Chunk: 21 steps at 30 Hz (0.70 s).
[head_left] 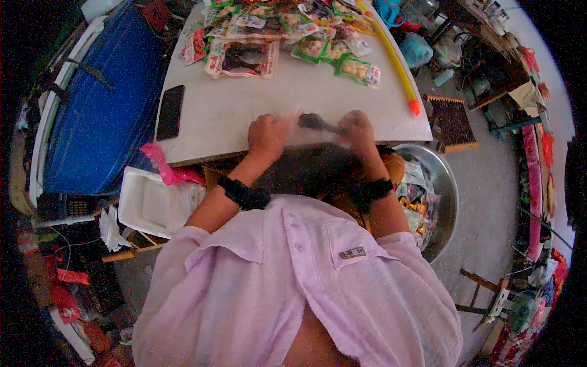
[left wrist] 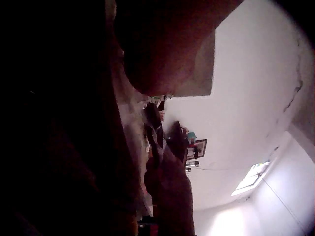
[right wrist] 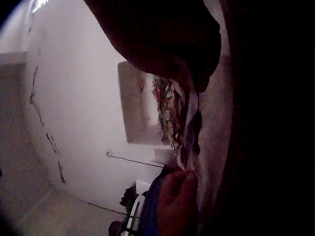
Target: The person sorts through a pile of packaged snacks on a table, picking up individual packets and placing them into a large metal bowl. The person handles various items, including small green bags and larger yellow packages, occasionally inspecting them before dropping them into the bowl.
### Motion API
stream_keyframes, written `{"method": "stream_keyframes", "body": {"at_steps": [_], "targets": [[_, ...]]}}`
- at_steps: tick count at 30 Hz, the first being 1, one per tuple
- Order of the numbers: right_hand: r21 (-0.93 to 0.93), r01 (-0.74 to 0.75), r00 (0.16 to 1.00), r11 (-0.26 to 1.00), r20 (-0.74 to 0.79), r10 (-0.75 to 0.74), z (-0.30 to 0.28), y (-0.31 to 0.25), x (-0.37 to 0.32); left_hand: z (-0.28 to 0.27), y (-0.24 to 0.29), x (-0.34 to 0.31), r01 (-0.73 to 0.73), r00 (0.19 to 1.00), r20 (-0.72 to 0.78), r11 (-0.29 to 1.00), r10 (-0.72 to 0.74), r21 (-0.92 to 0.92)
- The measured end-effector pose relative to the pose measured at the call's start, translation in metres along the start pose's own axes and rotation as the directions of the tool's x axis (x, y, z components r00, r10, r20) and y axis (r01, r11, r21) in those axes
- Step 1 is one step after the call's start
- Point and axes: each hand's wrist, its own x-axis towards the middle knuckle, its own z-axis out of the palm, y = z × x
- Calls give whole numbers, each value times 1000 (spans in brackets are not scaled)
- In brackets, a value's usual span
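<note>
Above the near edge of a white, flat-topped table (head_left: pixel 214 113), a narrow plastic packet, clear at one end and dark along its length (head_left: pixel 313 121), is held between a person's two hands. Its clear end is gripped by the curled fingers of the left hand (head_left: pixel 267 136), and its dark end by those of the right hand (head_left: pixel 356 129); the hands are set apart, with the packet stretched between them. Its details are blurred. Each wrist is circled by a black strap-on device (head_left: pixel 244 192), and a pale pink button-up shirt (head_left: pixel 299 263) is worn.

To the left on the tabletop, a black rectangular phone (head_left: pixel 170 112) is laid flat. Beyond the hands, a large red-and-white packet with dark contents (head_left: pixel 244 58) is seen, with green-edged packets of pale pieces (head_left: pixel 361 71) spread to its right. The right side is lined by a long yellow tube with an orange tip (head_left: pixel 394 58).

Below table height, a white foam box (head_left: pixel 147 208) is placed at left, and more packets are held in a round silver metal basin (head_left: pixel 452 205) at right.
</note>
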Motion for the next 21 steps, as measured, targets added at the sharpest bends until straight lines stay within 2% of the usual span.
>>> {"method": "stream_keyframes", "body": {"at_steps": [2, 3, 4, 5, 6, 8, 9, 10, 11, 13, 14, 15, 18, 19, 21], "targets": [[139, 12, 1000, 990, 4, -13, 4, 11, 6, 1, 0, -2, -103, 986, -134, 993, 95, -51], [-112, 145, 989, 983, 3, -146, 8, 15, 8, 0, 5, -1, -148, 968, -218, 986, 127, -81], [-355, 265, 962, 896, 33, -272, 13, 18, 9, 0, 8, 0, -196, 941, -301, 975, 156, -107], [-569, 364, 920, 737, 95, -380, 21, 21, 12, 3, 7, 1, -214, 932, -322, 969, 165, -123], [-737, 432, 867, 519, 183, -463, 31, 24, 15, 9, 3, 3, -232, 923, -344, 963, 173, -137], [-884, 468, 746, -21, 408, -526, 53, 28, 18, 12, -1, 4, -269, 906, -375, 950, 195, -157], [-748, 455, 860, 482, 229, -457, 57, 32, 19, 12, -2, 4, -289, 899, -384, 943, 209, -164], [-395, 349, 931, 850, 39, -364, 62, 35, 19, 11, -3, 3, -308, 893, -391, 936, 223, -170], [-266, 396, 918, 879, 94, -385, 61, 41, 23, 10, -5, 3, -310, 892, -394, 935, 222, -175], [-467, 517, 856, 717, 281, -434, 58, 23, 22, 3, -6, 3, -312, 890, -401, 932, 219, -184], [-712, 565, 818, 417, 415, -399, 52, 8, 21, -1, -6, 2, -310, 896, -388, 931, 217, -193], [-825, 564, 792, 43, 526, -309, 50, -4, 18, -5, -5, 1, -306, 902, -374, 930, 215, -205], [-858, 512, 788, 32, 454, -416, 63, 14, 19, -8, 2, -6, -321, 926, -256, 935, 278, -147], [-877, 479, 809, 31, 428, -402, 71, 5, 13, -8, 4, -6, -334, 930, -202, 936, 308, -112], [-910, 413, 849, 29, 373, -375, 84, -12, 2, -4, 6, -6, -377, 900, -287, 916, 328, -136]]}}
